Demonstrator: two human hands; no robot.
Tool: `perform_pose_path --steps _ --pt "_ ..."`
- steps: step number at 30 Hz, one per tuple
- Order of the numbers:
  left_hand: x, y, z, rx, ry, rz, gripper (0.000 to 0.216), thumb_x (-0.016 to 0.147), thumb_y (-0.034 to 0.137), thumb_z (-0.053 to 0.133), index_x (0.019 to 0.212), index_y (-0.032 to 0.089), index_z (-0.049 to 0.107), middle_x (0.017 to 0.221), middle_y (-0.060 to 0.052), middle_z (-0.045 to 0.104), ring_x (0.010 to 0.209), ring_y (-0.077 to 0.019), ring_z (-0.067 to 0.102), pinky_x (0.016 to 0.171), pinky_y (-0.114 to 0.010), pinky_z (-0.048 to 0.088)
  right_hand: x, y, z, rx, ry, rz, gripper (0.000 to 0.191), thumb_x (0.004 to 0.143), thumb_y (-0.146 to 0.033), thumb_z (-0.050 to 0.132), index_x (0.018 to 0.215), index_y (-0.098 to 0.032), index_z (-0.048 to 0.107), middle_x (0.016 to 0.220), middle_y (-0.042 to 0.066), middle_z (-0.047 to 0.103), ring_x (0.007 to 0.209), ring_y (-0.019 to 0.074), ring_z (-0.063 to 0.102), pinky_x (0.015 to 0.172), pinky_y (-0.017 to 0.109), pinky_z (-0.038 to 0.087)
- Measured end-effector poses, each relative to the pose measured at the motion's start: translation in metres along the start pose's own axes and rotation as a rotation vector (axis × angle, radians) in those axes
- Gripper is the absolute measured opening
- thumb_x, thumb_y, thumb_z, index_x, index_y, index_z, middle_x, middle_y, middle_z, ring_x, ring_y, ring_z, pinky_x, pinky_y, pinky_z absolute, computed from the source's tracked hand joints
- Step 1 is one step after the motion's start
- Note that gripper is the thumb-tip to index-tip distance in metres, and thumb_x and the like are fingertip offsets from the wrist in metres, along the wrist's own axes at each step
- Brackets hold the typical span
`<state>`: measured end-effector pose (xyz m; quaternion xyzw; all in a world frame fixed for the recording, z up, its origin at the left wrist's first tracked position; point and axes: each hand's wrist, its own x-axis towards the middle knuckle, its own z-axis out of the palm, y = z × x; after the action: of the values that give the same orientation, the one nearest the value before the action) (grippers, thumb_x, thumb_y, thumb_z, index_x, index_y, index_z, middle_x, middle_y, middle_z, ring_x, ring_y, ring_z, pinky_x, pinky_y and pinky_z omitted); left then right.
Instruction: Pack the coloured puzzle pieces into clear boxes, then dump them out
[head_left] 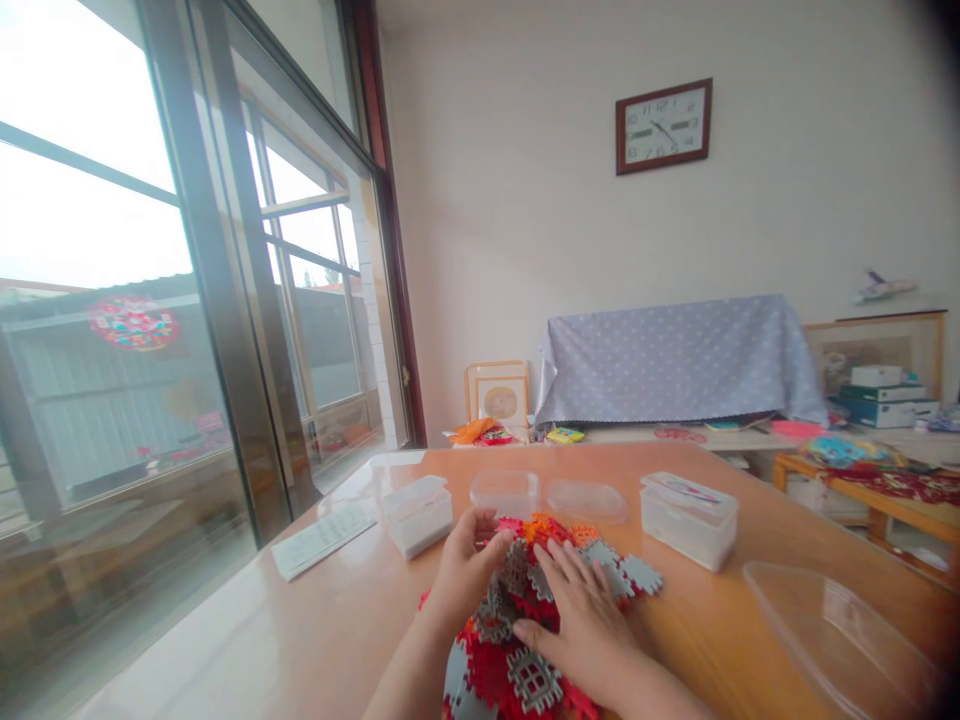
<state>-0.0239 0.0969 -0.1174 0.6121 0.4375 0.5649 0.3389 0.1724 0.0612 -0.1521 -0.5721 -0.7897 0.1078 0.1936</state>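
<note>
A heap of notched interlocking plastic building pieces [491, 670] in red, grey and orange lies on the table in front of me. At the heap's left side my left hand [474, 565] is cupped, its thumb and bent fingers apart, touching the upper edge of the pieces. My right hand [581, 615] rests on the right side with its fingers stretched out and its thumb spread toward the middle. A grey lattice piece [534, 682] shows between my wrists. Pale grey pieces [640, 574] stick out beyond my right fingers. My palms hide part of the heap.
On the wooden table [300, 640] stand two lidded plastic boxes, a left box [418, 518] and a right box [688, 520]. Behind the heap are a clear container [505, 492] and a clear lid [586, 502]. A large clear tub [832, 640] sits right; a paper sheet [322, 540] lies left.
</note>
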Motion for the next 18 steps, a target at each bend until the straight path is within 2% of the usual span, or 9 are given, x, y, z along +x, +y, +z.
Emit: perform_pose_path --steps 2,6,9,14,16,18 --pt "-0.001 0.001 0.001 -0.010 -0.011 -0.002 0.042 0.084 0.050 0.067 0.109 0.017 0.063 0.101 -0.008 0.068 0.092 -0.0202 0.063 0.081 -0.031 0.051 0.000 0.000 -0.001 0.000 -0.006 0.014 0.099 0.081 -0.078 0.048 0.160 -0.023 0.024 0.167 0.006 0.016 0.155 0.0334 0.007 0.124 0.056 0.003" --pt "0.001 0.001 -0.006 0.080 0.090 -0.014 0.040 0.086 0.054 0.062 0.097 0.017 0.066 0.094 -0.007 0.070 0.091 -0.0218 0.063 0.083 -0.033 0.049 -0.001 0.001 -0.006 0.005 0.002 0.021 0.095 0.081 -0.077 0.049 0.158 -0.024 0.031 0.167 0.008 0.019 0.154 0.0343 0.010 0.123 0.056 0.004" --pt "-0.001 0.001 -0.007 0.173 0.018 -0.029 0.039 0.085 0.053 0.063 0.099 0.017 0.069 0.099 -0.008 0.071 0.095 -0.0246 0.063 0.086 -0.034 0.048 -0.001 0.001 -0.009 0.025 0.051 0.001 0.085 0.085 -0.075 0.046 0.155 -0.028 0.036 0.166 0.007 0.024 0.153 0.0343 0.016 0.123 0.057 0.008" --pt "-0.005 -0.002 -0.002 0.431 -0.170 0.090 0.022 0.079 0.039 0.071 0.093 0.022 0.074 0.099 -0.009 0.069 0.098 -0.0268 0.062 0.092 -0.035 0.046 0.006 0.011 -0.004 0.006 0.196 0.011 0.063 0.093 -0.062 0.043 0.144 -0.027 0.054 0.157 0.007 0.043 0.148 0.0338 0.030 0.122 0.058 0.011" --pt "-0.003 -0.008 -0.004 0.479 -0.162 0.095 0.017 0.078 0.033 0.069 0.090 0.023 0.074 0.097 -0.008 0.069 0.097 -0.0267 0.061 0.092 -0.035 0.046 0.010 0.019 -0.003 -0.014 0.272 0.052 0.056 0.093 -0.053 0.046 0.140 -0.025 0.058 0.152 0.008 0.050 0.144 0.0337 0.035 0.121 0.058 0.016" --pt "0.001 -0.018 -0.010 0.504 -0.094 0.084 0.017 0.078 0.029 0.067 0.093 0.022 0.073 0.099 -0.008 0.069 0.100 -0.0262 0.061 0.093 -0.034 0.044 0.014 0.030 -0.005 -0.025 0.336 0.091 0.053 0.092 -0.046 0.048 0.138 -0.023 0.060 0.147 0.008 0.055 0.141 0.0331 0.040 0.119 0.055 0.022"
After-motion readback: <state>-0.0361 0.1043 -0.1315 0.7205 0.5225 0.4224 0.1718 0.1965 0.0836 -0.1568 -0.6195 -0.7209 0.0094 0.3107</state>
